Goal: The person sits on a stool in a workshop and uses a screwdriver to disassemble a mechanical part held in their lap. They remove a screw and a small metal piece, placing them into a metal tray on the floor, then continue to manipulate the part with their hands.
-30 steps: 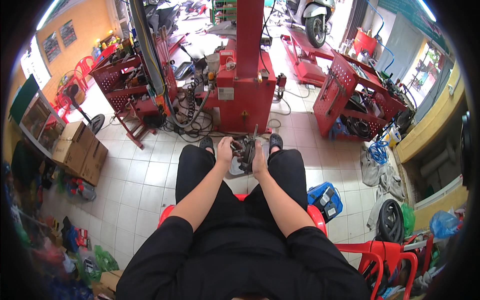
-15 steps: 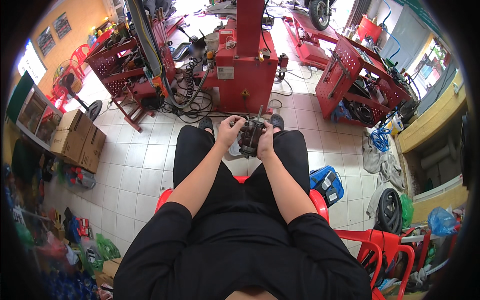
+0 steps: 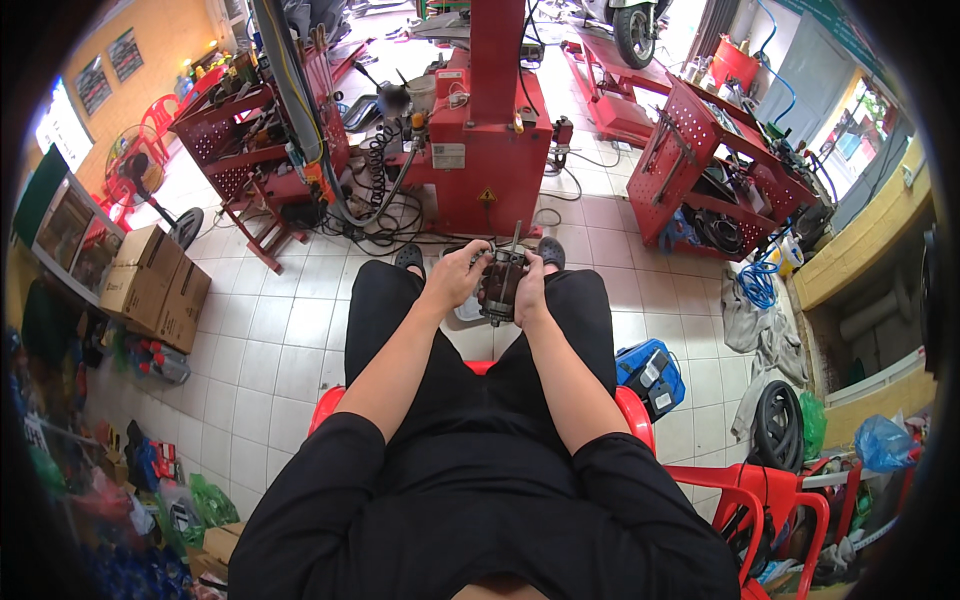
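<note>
Between my knees I hold a dark, greasy metal machine part (image 3: 498, 290), roughly cylindrical, with lighter metal at its top and a thin rod standing up from it. I cannot tell its exact kind. My right hand (image 3: 531, 292) is wrapped round its right side, the thumb toward me. At the upper left of the part, the bent fingers of my left hand (image 3: 458, 279) press against its rim; their tips are partly hidden. Below and behind it, a shallow grey tray (image 3: 464, 312) shows partly on the floor between my legs.
Ahead stands a red machine base (image 3: 490, 190) with a column, cables and hoses around it. Red tool carts stand left (image 3: 225, 140) and right (image 3: 700, 160). A blue case (image 3: 650, 380) lies by my red chair (image 3: 635, 415). Cardboard boxes (image 3: 155, 285) stand at left.
The metal part has shifted slightly toward me and turned a little. My left hand's fingers have moved along its upper left edge. My right hand keeps its grip.
</note>
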Motion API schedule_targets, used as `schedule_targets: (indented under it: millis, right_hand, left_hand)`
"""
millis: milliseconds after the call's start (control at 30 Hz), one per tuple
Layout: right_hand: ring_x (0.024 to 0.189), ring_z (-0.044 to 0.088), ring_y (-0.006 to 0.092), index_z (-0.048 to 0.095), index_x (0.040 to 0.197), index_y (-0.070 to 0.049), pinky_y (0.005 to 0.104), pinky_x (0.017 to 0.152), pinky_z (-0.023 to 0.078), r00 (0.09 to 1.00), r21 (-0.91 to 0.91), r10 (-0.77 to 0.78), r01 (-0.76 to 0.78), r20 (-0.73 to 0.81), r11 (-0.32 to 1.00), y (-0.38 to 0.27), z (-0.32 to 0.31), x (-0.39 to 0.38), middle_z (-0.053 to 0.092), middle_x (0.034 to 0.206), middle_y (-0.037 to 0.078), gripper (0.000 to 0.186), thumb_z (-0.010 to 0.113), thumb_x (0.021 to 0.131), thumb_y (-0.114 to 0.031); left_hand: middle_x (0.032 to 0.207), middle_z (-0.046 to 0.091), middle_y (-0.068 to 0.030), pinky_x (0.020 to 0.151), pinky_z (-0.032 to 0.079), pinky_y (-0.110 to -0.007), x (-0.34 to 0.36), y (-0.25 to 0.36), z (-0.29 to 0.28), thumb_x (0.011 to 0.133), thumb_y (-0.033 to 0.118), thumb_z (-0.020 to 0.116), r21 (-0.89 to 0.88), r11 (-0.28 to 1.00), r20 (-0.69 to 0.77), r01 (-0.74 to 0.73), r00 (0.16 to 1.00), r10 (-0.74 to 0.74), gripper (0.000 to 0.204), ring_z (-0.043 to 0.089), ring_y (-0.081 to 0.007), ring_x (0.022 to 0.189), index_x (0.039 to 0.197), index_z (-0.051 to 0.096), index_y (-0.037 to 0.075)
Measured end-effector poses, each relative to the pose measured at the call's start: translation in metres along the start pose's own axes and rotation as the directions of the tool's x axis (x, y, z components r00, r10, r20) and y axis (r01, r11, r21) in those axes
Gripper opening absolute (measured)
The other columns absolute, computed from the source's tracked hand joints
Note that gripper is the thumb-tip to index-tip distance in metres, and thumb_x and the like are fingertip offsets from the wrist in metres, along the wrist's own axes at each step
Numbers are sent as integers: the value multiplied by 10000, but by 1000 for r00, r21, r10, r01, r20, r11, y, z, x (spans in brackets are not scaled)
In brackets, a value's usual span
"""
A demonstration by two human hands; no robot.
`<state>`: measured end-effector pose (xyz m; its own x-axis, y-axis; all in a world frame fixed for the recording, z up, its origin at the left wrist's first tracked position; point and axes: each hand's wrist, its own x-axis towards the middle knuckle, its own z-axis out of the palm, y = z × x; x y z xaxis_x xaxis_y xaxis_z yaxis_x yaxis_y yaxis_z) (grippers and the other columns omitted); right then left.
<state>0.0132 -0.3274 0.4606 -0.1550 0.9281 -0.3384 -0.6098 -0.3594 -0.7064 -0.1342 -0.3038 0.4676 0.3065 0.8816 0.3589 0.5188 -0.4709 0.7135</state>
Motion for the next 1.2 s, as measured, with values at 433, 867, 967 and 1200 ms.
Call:
schedule_targets:
  millis: [433,867,967,1200]
  right_hand:
    - [577,595,306,593,900,-19,412,561,511,999,13,17,-18,37,1000,0,-3,4,620,787,129,593,254,849,-504]
    - [551,598,300,602,887,-23,411,536,510,999,-28,-20,21,26,999,3,-8,7,618,754,131,596,250,855,-502]
    - [548,598,298,590,892,-25,411,537,511,999,-24,-27,28,34,999,5,-12,11,616,751,131,587,248,855,-502]
    - [543,600,300,575,891,-24,406,542,517,999,-30,-38,38,-3,999,0,-4,6,614,745,131,574,244,856,-492]
  left_hand:
    - [731,613,-135,629,440,-368,1,1,-6,875,402,504,-86,985,87,152,986,-145,347,598,-298,713,955,587,74]
    - [794,639,-108,694,454,-299,3,-11,2,809,292,607,-236,951,23,200,980,-200,297,600,-187,738,962,608,38]
    - [804,639,-110,710,452,-304,4,-7,2,808,303,611,-272,941,2,203,978,-211,305,597,-187,764,954,613,35]
    - [775,630,-97,713,445,-303,4,-3,-2,816,336,600,-267,942,-9,205,977,-215,332,593,-187,783,921,620,22]
